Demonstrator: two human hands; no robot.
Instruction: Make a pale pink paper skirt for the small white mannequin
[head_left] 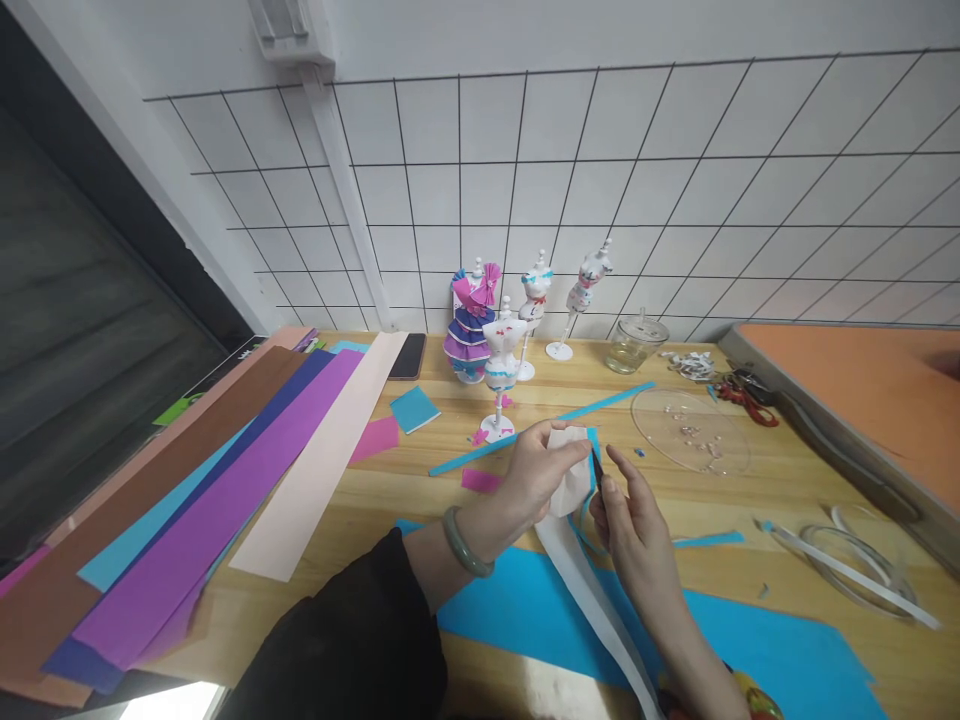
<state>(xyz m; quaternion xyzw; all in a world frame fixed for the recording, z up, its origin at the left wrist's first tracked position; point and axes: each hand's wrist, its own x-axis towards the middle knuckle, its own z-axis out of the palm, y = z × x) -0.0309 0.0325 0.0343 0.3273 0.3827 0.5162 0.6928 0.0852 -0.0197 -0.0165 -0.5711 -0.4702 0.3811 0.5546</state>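
White square tiles with dark grout back a light wooden desk [390, 480] strewn with craft paper. Both hands meet above the desk near its middle. The left hand [536, 475], with a green bangle [465, 545] on its wrist and a black sleeve behind it, has its fingers closed on the folded upper end of a white paper strip [570, 480]. The strip hangs from that fold and trails down toward the bottom edge of the view, across a large blue paper sheet [525, 610] lying flat on the desk. The right hand [634, 520] sits just beside the fold, fingers curled together around a small dark tool [598, 468] whose tip touches the edge of the white paper; what kind of tool it is cannot be told.

Just beyond the hands, a thin blue paper strip [540, 425] lies slanted on the wood. Behind it stand four small mannequin stands [501, 365], one wearing a purple and pink paper dress [470, 325]. To the left, long crepe paper sheets [225, 490] in brown, navy, purple and pale pink lie fanned out side by side, with a dark phone [409, 356] at their far end. To the right sit a glass jar [634, 345], a clear plastic lid [690, 430] and red-handled scissors [742, 397], well apart from the hands.
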